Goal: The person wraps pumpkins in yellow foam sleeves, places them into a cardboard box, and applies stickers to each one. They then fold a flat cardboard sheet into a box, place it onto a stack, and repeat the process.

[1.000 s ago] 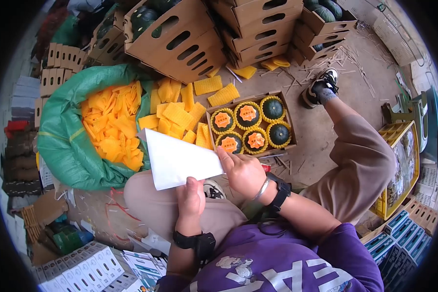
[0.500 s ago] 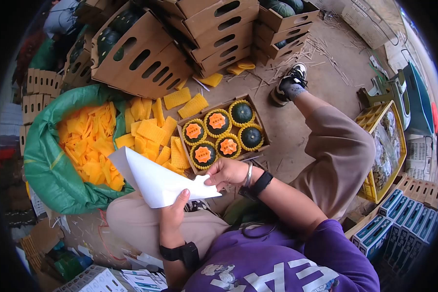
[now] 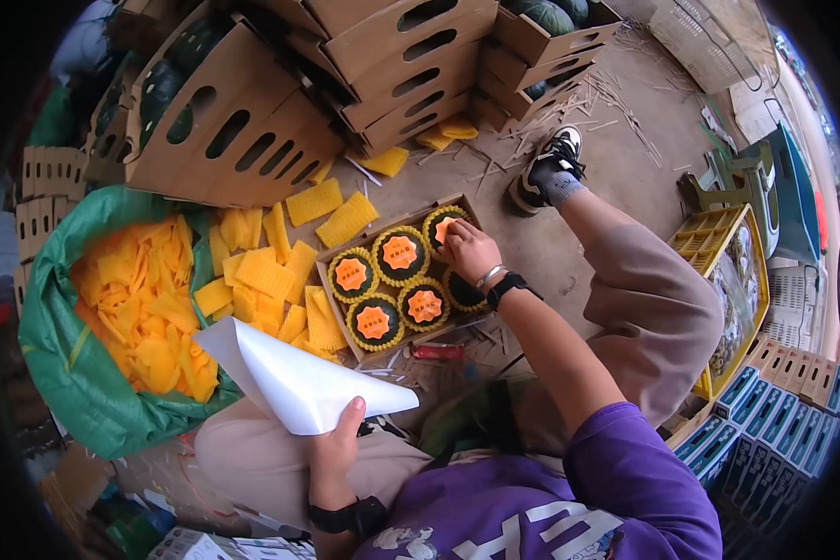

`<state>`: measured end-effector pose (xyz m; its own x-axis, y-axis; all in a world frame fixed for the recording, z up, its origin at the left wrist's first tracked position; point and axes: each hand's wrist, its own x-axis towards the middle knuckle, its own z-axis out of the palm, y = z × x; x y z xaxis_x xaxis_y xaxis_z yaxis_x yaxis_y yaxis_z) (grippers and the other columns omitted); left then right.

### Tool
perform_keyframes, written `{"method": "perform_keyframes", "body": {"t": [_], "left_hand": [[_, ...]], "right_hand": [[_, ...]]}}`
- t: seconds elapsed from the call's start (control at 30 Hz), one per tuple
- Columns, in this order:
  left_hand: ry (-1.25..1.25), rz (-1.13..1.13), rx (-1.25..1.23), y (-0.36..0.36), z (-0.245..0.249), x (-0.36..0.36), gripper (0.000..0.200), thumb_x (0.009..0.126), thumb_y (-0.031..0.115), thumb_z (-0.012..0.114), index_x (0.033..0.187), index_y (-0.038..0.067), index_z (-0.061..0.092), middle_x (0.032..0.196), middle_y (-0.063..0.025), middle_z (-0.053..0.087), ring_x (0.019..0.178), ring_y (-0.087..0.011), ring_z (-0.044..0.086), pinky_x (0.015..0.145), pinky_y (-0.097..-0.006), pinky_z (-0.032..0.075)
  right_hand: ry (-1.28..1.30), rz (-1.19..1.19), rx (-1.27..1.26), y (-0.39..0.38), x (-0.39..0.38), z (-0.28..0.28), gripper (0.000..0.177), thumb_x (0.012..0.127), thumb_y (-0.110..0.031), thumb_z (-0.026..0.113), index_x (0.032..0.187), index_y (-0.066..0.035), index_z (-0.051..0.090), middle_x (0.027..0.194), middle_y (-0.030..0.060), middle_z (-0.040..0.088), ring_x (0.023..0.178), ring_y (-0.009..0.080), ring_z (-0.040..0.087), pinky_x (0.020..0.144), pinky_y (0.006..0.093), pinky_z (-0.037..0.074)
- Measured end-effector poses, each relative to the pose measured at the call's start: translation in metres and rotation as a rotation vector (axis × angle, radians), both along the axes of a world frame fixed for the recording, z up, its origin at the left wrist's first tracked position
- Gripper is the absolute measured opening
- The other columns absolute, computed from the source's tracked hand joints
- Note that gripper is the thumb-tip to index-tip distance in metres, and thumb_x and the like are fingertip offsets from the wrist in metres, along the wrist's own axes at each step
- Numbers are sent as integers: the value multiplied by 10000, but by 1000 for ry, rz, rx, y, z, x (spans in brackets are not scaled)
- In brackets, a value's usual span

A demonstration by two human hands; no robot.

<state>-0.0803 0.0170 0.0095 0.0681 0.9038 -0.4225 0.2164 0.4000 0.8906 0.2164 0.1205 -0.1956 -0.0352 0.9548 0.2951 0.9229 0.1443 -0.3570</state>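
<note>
My left hand (image 3: 334,453) grips a curled white sheet (image 3: 299,383) between thumb and fingers, above my bent leg. My right hand (image 3: 473,252) reaches into a shallow cardboard box (image 3: 336,310). Its closed fingertips press an orange sticker (image 3: 443,230) onto the top right dark green squash (image 3: 430,224), which sits in a yellow foam net. Other netted squashes fill the box; several carry scalloped orange stickers, such as the one on the top middle squash (image 3: 399,254). The lower right squash (image 3: 459,291) is partly hidden by my right hand and wrist.
Left stands a green sack (image 3: 51,327) of yellow foam nets, with loose nets (image 3: 266,271) beside the box. Cardboard crates (image 3: 243,121) of squashes are stacked behind. A yellow crate (image 3: 751,308) stands right. A red packet (image 3: 437,351) lies near the box.
My right hand has left the white sheet and moved up and right to the top right squash, where an orange sticker now shows. The left hand still holds the sheet, slightly lower in view.
</note>
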Motion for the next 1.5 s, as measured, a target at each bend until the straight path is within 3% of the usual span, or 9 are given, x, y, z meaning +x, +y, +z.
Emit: {"method": "perform_keyframes", "body": {"t": [0.3,0.47,0.6,0.77,0.93,1.0,1.13,1.47,1.5], "left_hand": [[-117,220,23,6,-7,2,401,800,-35,586,1184,-68,476,1112,-138,554,1013,-231,541,908,-350,423],[-389,440,86,19,-5,-1,573,724,-117,518,1278,-40,394,1201,-135,498,1120,-257,493,996,-390,360],[-493,459,109,11,5,-10,621,674,-38,498,1285,-32,391,1206,-150,498,1134,-297,487,1008,-435,363],[-649,318,44,0,14,-18,696,603,46,490,1285,-46,389,1201,-163,508,1140,-332,487,1022,-450,360],[-600,311,25,-14,22,-16,712,584,39,484,1280,-71,378,1202,-183,509,1141,-345,487,1019,-440,365],[-459,301,61,-11,19,-14,676,605,11,481,1270,-69,384,1177,-173,519,1127,-336,494,1014,-440,366],[-419,368,44,-10,7,-25,591,640,-31,479,1228,-66,423,1138,-157,526,1100,-311,506,1005,-419,369],[-343,365,101,-7,3,-22,430,707,-85,535,1135,-83,498,1084,-132,565,1019,-237,544,935,-341,396],[-342,364,99,-6,2,-20,430,707,-85,535,1135,-83,498,1084,-132,565,1019,-237,544,935,-341,396]], "right_hand": [[-74,-101,-311,7,-18,-10,606,843,-325,553,1382,-157,333,1418,239,275,1316,387,256,1081,436,226],[-442,-128,-831,23,-51,56,489,900,-311,450,1368,-175,415,1466,256,205,1355,454,135,1046,613,137],[828,298,-509,-41,-93,178,625,807,-433,622,1248,-3,514,1181,288,538,1094,355,546,912,419,433],[1139,438,-831,-79,-117,204,275,824,-141,673,1012,57,647,802,90,681,683,134,637,653,262,515],[1797,199,-1167,-86,-104,141,115,836,-92,653,895,3,678,792,37,669,638,106,630,531,247,521],[1535,-116,-1012,-82,-82,84,176,814,-149,662,881,13,670,799,100,680,603,193,644,535,286,531],[204,-451,-166,-76,-14,47,139,767,-164,606,815,-37,636,771,140,638,691,315,631,650,370,528],[-95,-71,-164,-93,-24,11,182,791,-224,608,762,-52,660,950,80,615,1041,220,546,838,319,487],[127,-91,-418,-85,-16,9,282,793,-256,628,949,-22,636,1070,108,571,1119,255,488,916,339,440]]}}
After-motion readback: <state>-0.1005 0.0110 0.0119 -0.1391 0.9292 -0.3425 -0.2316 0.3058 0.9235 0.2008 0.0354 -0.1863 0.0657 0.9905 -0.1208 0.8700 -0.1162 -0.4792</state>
